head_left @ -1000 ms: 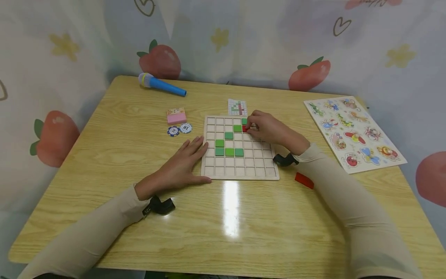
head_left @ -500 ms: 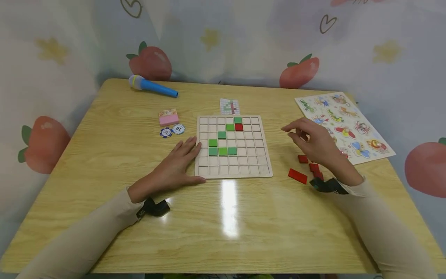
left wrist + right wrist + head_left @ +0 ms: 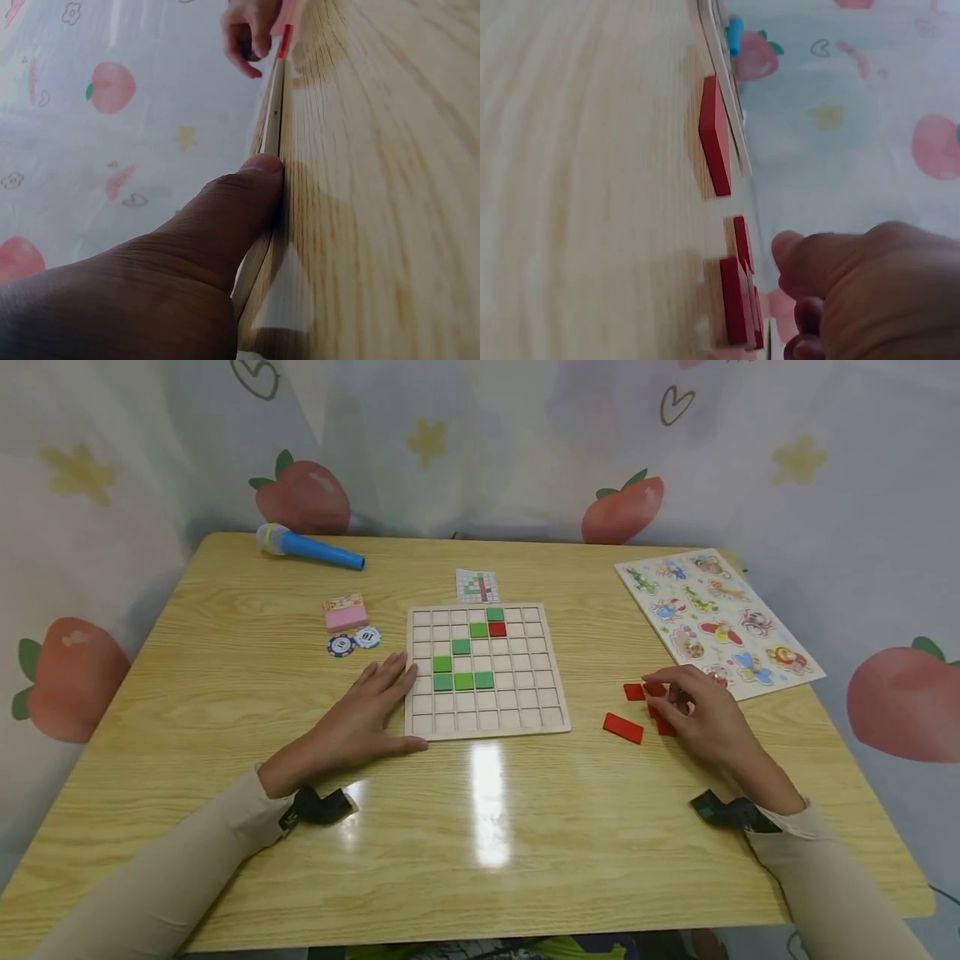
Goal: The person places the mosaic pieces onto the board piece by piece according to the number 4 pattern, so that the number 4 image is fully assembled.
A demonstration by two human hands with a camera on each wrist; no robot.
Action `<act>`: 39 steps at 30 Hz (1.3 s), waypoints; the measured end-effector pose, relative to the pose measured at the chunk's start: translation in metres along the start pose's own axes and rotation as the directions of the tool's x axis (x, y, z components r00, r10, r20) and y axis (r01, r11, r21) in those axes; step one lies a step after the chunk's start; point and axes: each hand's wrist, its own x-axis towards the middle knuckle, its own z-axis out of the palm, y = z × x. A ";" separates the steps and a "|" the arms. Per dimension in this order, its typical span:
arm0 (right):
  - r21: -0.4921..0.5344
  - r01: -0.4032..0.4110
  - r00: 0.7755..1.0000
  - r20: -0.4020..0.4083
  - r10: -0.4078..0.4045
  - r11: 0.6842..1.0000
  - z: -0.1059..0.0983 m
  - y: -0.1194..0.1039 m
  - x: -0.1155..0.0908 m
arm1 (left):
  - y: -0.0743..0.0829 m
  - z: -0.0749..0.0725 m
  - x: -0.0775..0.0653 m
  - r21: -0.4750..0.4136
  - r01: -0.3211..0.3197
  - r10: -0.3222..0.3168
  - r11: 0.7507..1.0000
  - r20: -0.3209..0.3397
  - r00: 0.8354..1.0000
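Observation:
A pale wooden grid board [image 3: 530, 719] lies on the table, with several green tiles [image 3: 464, 681] and one red tile [image 3: 497, 629] in its squares. My left hand [image 3: 348, 718] rests flat at its left side, fingers extended along the edge; in the left wrist view the thumb touches the board's front edge. My right hand [image 3: 708, 720] hovers over a small cluster of red tiles [image 3: 666, 727], fingers loosely bent, partly hiding them. In the right wrist view, the thumb [image 3: 799, 255] stands apart from the tiles. A longer red block [image 3: 623, 728] lies left of the cluster.
Behind the board is a small pattern card [image 3: 477, 586]. A pink box [image 3: 346, 617], two poker chips [image 3: 341, 646] and a blue toy microphone [image 3: 315, 551] lie to the left. At the back right is an animal puzzle board [image 3: 720, 618].
My right hand has left the board, where a red tile now sits, and moved right and down to the red tiles. My left hand has stayed at the board's edge. The head view has shifted.

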 end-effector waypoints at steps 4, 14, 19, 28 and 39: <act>0.007 -0.009 1.000 0.015 0.009 1.000 0.007 0.001 0.000 | -0.001 0.000 0.000 -0.003 -0.004 0.004 1.000 0.001 1.000; -0.012 0.007 1.000 0.011 -0.007 1.000 0.011 0.000 0.002 | -0.002 0.000 -0.002 -0.010 0.001 -0.001 1.000 -0.005 1.000; 0.018 0.038 0.998 0.052 -0.039 0.999 0.011 -0.008 -0.002 | -0.004 -0.001 -0.002 0.002 0.013 -0.013 1.000 0.000 1.000; 0.016 0.062 0.992 0.106 -0.063 0.998 0.006 -0.031 -0.033 | -0.002 -0.003 0.000 0.004 0.002 -0.002 1.000 0.000 1.000; -0.012 0.171 0.979 0.114 -0.169 0.985 -0.004 -0.040 -0.003 | -0.001 0.000 0.000 -0.014 -0.005 0.005 1.000 -0.005 1.000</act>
